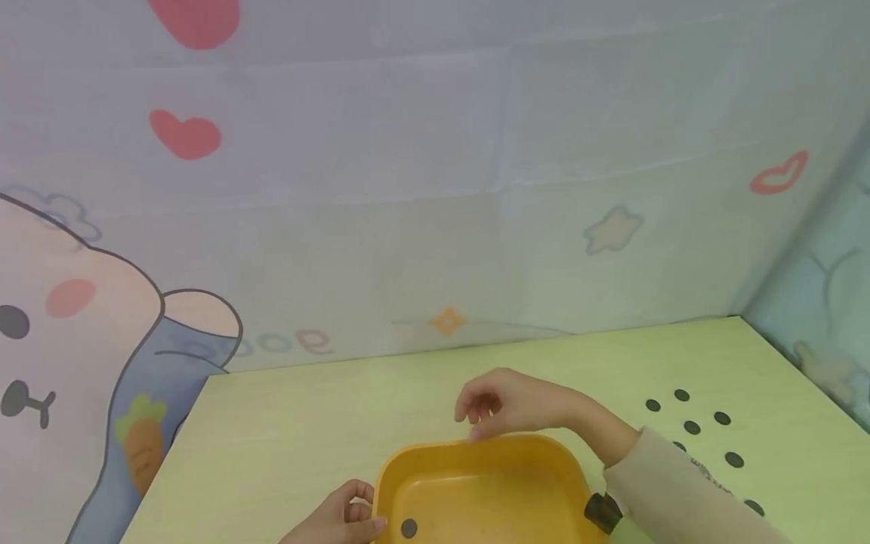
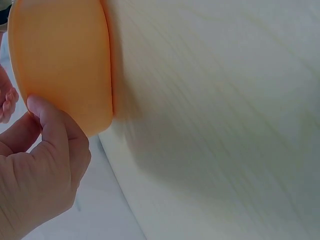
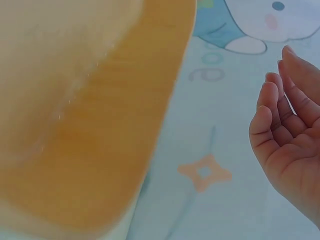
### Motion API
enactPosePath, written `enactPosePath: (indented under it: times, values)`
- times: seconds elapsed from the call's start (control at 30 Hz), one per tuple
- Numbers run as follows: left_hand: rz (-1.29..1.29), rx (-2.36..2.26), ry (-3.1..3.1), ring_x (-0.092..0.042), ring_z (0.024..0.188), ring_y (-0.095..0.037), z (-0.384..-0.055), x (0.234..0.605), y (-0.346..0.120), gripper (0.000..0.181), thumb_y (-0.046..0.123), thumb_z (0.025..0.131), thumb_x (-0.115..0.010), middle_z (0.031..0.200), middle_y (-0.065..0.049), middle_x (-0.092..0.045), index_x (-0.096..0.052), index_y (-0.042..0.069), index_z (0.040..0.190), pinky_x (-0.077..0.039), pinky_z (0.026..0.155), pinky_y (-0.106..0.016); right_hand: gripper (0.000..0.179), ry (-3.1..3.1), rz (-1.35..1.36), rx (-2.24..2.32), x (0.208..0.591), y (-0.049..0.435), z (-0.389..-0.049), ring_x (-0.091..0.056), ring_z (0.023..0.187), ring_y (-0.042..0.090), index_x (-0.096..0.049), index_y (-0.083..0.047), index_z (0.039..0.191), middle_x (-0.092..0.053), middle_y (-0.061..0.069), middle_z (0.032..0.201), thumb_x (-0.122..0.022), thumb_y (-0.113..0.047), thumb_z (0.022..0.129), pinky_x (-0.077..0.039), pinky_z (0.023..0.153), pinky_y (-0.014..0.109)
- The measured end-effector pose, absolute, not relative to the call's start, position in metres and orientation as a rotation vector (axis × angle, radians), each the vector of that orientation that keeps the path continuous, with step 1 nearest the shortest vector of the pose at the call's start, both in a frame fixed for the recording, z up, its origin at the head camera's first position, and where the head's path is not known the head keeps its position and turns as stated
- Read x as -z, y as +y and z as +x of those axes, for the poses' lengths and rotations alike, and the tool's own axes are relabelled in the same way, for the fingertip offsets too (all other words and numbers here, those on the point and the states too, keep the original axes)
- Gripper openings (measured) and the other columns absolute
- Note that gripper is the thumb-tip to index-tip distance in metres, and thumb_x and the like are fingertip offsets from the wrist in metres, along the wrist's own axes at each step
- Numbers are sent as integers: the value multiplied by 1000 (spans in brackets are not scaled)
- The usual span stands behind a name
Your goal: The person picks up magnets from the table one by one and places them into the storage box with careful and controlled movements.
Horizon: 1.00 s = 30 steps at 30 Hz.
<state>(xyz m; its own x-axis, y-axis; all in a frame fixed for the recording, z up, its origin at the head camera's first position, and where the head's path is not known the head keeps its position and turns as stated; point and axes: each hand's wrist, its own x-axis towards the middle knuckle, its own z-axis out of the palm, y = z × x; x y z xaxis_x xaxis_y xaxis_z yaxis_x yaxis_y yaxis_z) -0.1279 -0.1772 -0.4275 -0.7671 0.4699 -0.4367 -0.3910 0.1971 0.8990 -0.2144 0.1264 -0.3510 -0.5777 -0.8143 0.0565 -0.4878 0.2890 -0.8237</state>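
Observation:
A yellow plastic tray with raised, rounded walls stands at the front of the table, its near part cut off by the frame. My left hand pinches its left rim between thumb and fingers; the left wrist view shows the grip on the orange-looking outer wall. Inside the tray, by its left side, lies one dark round disc. Over the far rim hovers my right hand, fingers loosely bent. Nothing shows between those fingers in the right wrist view.
Several dark discs lie scattered on the pale table to the right, some partly behind my right sleeve. A black wrist device sits under that sleeve, at the tray's right wall. A printed cloth hangs behind the table.

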Motion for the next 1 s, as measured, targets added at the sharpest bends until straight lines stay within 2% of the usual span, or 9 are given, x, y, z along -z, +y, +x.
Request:
enactPosePath:
  times: [0.5, 0.63, 0.77, 1.0]
  values:
    - [101, -1685, 1765, -62, 71, -13, -131, 430, -178, 29, 10, 90, -60, 82, -5, -56, -38, 2, 107, -52, 68, -25, 14, 2310, -1002, 1323, 332, 211, -208, -53, 74, 16, -61, -8, 101, -59, 7, 86, -64, -12, 88, -49, 67, 27]
    - [82, -1668, 1818, -59, 66, -12, -128, 427, -174, 29, 9, 90, -60, 81, -5, -54, -38, 1, 108, -51, 64, -24, 16, 2364, -938, 1332, 329, 237, -204, -55, 76, 16, -59, -6, 103, -58, 10, 89, -64, -11, 88, -50, 70, 28]
    - [59, -1678, 1835, -52, 61, -10, -127, 421, -172, 30, 7, 90, -61, 79, -3, -51, -39, 0, 108, -47, 61, -21, 18, 2425, -848, 1349, 328, 264, -200, -55, 75, 16, -59, -5, 105, -58, 9, 88, -64, -11, 89, -50, 65, 28]
    - [38, -1687, 1785, -52, 61, -10, -127, 417, -170, 30, 9, 91, -59, 83, -5, -54, -37, 1, 111, -46, 61, -21, 18, 2549, -766, 1396, 331, 305, -186, -57, 75, 15, -60, -7, 105, -60, 0, 88, -60, 0, 88, -50, 63, 27]
